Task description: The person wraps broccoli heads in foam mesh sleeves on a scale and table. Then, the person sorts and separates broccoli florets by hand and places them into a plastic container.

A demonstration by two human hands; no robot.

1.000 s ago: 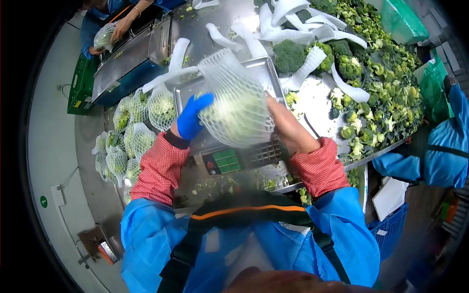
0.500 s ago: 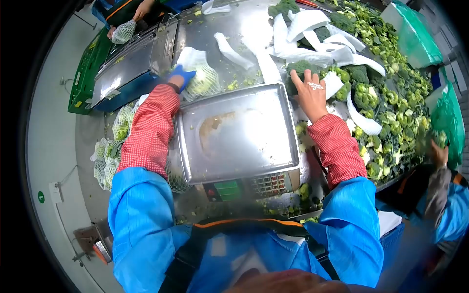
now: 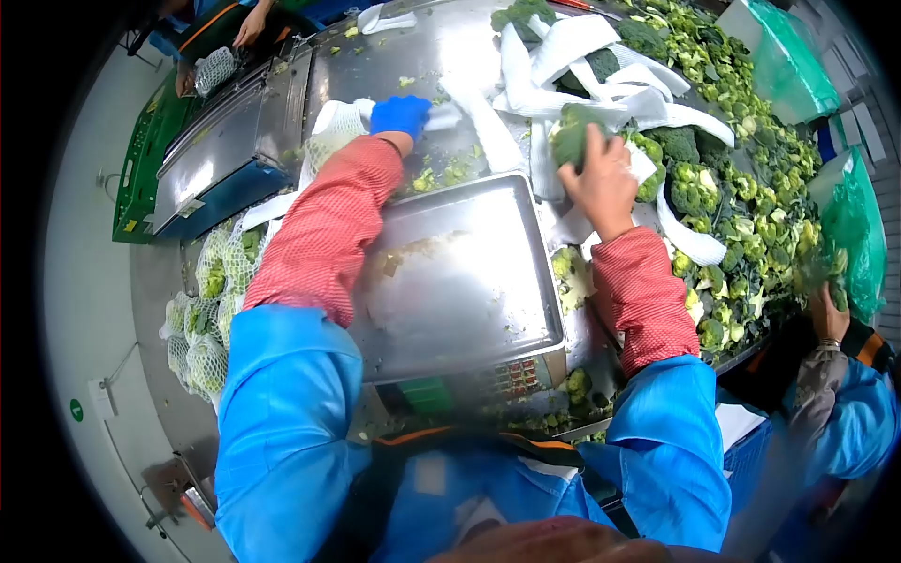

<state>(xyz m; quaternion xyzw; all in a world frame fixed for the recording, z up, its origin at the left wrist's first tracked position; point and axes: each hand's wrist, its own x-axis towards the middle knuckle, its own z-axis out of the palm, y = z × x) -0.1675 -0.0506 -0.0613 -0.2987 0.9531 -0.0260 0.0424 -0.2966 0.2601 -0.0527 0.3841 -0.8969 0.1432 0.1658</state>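
Note:
My left hand (image 3: 402,116), in a blue glove, is closed over a white net sleeve (image 3: 445,115), which juts out blurred to its right. My bare right hand (image 3: 603,185) grips a broccoli head (image 3: 572,134) whose green crown faces up and left. Partly behind my left forearm is a netted broccoli head (image 3: 326,143). In front of me stands a scale with a bare metal tray (image 3: 460,291). Loose white net sleeves (image 3: 572,47) lie in a tangle over broccoli beyond my right hand.
Several netted heads (image 3: 208,361) are grouped at left, beside a metal machine (image 3: 230,159) and a green crate (image 3: 141,202). Loose broccoli (image 3: 751,206) heaps along the right, near green bags (image 3: 859,235). Co-workers' hands (image 3: 253,23) show at far left and right (image 3: 828,314).
My left hand has left the netted head and moved right onto a loose sleeve. My right hand has picked up a broccoli head. The view has shifted slightly.

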